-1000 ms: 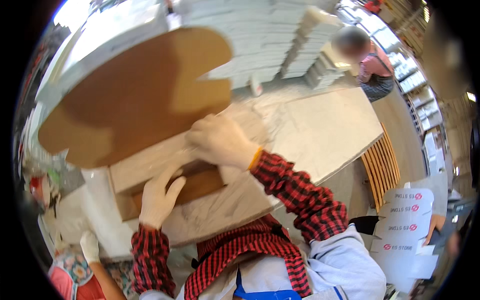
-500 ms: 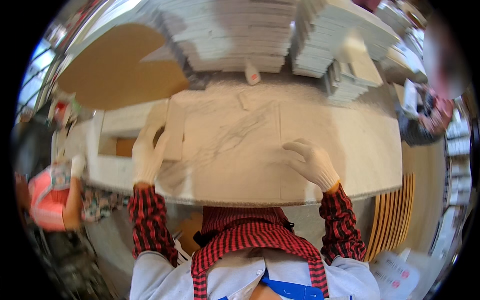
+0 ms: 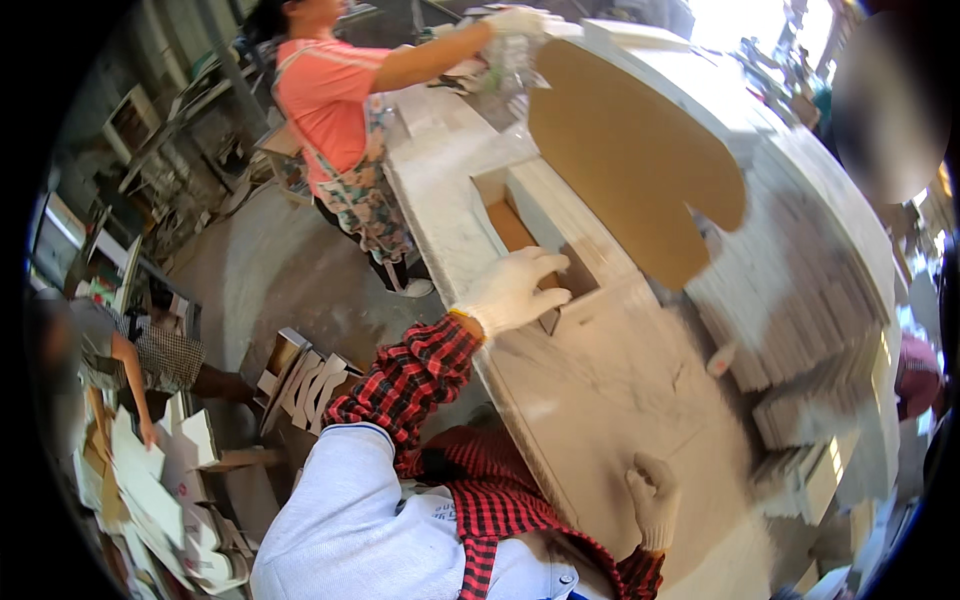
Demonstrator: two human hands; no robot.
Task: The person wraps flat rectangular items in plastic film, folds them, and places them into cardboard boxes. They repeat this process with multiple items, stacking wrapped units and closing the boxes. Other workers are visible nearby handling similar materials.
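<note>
My left hand (image 3: 510,290), in a white glove, rests flat on the edge of an open white box with a brown cardboard inside (image 3: 545,235) on the marble-patterned table (image 3: 620,390). My right hand (image 3: 655,500), also gloved, lies on the table's near edge, fingers loosely curled, holding nothing that I can see. Both sleeves are red and black plaid. A large brown cardboard cutout (image 3: 635,150) stands tilted just beyond the box.
A person in a pink shirt and patterned apron (image 3: 340,120) stands at the table's far left end, a gloved hand (image 3: 515,22) reaching over it. Stacks of white flat boxes (image 3: 800,330) fill the table's right side. Folded white cartons (image 3: 160,480) lie on the floor beside another person.
The view has swung far to the left. My left hand has moved from the sheet's left edge to the open box. My right hand has slid back to the table's near edge.
</note>
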